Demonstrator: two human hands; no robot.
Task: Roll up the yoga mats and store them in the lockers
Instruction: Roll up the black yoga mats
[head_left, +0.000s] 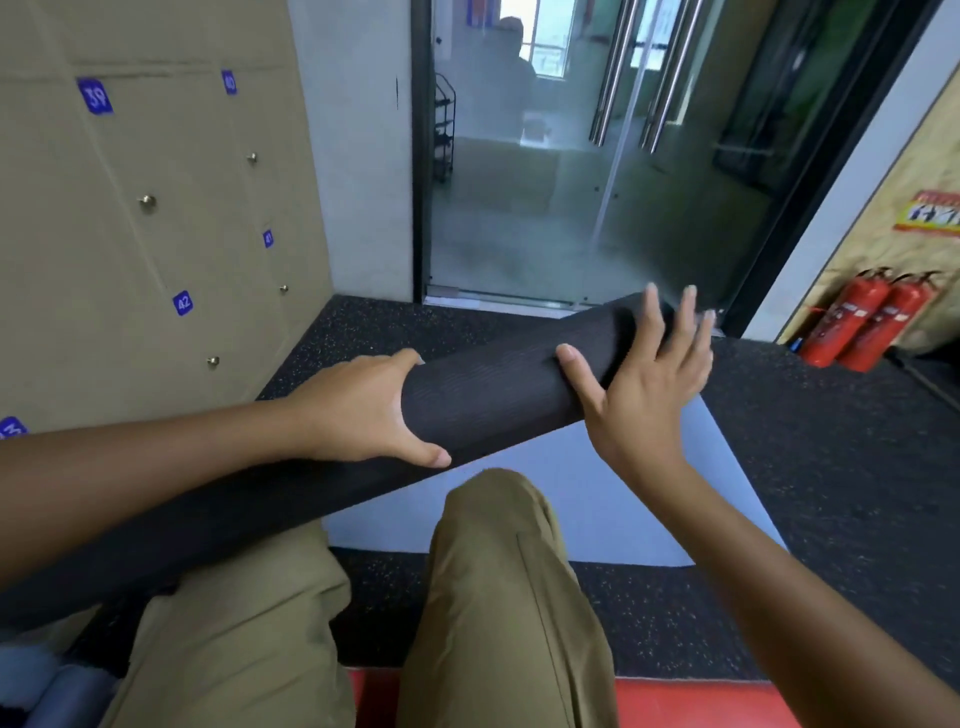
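Black rolled mat (498, 400) held only by the left hand (363, 410), right hand (644, 384) splayed flat against it, so it could unroll.

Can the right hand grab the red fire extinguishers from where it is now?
Probably not. The right hand rests open on the rolled black mat, while the fire extinguishers stand by the far wall across bare floor, seemingly beyond arm's reach.

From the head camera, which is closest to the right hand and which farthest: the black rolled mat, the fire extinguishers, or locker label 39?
1. Black rolled mat: touching the right hand.
2. Fire extinguishers: on the floor, far right.
3. Locker label 39: upper left wall.
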